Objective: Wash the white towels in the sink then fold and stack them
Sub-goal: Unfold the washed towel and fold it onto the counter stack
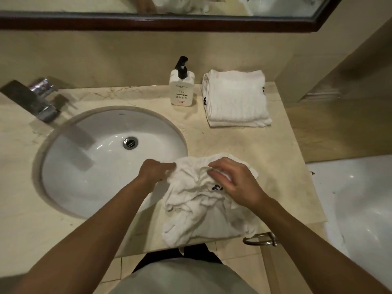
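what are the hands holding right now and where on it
Both hands hold the crumpled white towel on the counter. The left hand pinches its upper left edge; the right hand grips bunched folds near the top.

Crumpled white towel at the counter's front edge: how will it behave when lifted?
The crumpled white towel is likely floppy: it lies in loose folds and droops over the counter edge. Probably won't slide or roll. Possibly damp and heavier, though wetness isn't visible.

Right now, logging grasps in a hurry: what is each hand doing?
Left hand: fingers pinch the crumpled towel's left edge.
Right hand: fingers curled, gripping the same towel's top.
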`<control>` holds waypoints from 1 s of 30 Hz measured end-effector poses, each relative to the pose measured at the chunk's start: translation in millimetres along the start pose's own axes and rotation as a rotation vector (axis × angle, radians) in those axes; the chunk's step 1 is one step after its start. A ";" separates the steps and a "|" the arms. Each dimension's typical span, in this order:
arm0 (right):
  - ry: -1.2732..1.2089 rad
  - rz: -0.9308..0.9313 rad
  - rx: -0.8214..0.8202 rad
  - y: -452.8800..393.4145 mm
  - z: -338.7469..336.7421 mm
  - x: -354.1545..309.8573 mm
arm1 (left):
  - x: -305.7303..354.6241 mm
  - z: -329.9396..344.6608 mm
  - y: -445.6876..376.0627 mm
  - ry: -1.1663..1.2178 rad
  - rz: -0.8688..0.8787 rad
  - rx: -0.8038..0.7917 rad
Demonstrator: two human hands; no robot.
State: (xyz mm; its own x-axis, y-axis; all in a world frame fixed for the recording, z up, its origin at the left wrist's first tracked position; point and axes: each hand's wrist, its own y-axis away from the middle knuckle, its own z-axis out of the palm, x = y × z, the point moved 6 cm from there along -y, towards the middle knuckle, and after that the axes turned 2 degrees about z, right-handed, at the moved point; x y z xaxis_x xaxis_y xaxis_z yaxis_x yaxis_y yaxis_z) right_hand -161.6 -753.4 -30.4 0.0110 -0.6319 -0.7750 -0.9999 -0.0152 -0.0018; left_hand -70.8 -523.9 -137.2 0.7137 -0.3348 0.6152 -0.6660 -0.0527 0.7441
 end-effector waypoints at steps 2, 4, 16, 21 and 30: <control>0.006 0.001 -0.041 -2.8 -0.2 -1.6 | -7.9 2.2 -0.6 0.235 -0.124 0.001; 0.004 0.007 -0.098 -5.6 3.3 -2.5 | -6.1 8.7 3.8 0.565 -0.183 0.004; -0.273 0.197 -0.572 -5.2 -7.0 -7.4 | 56.2 29.4 57.2 0.292 0.444 -0.140; -0.326 0.214 -0.494 -13.0 -4.0 -1.9 | 54.8 43.9 93.1 0.231 0.496 -0.256; -0.350 0.223 -0.410 -15.3 0.6 -3.3 | 33.9 34.6 100.8 0.218 0.541 -0.271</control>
State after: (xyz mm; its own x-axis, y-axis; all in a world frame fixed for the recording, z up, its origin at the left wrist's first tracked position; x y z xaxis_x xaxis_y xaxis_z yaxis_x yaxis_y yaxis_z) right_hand -146.3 -750.7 -28.2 -0.2730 -0.3616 -0.8915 -0.8912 -0.2539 0.3759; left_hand -121.3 -573.0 -50.4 0.3389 -0.0468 0.9397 -0.8864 0.3190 0.3355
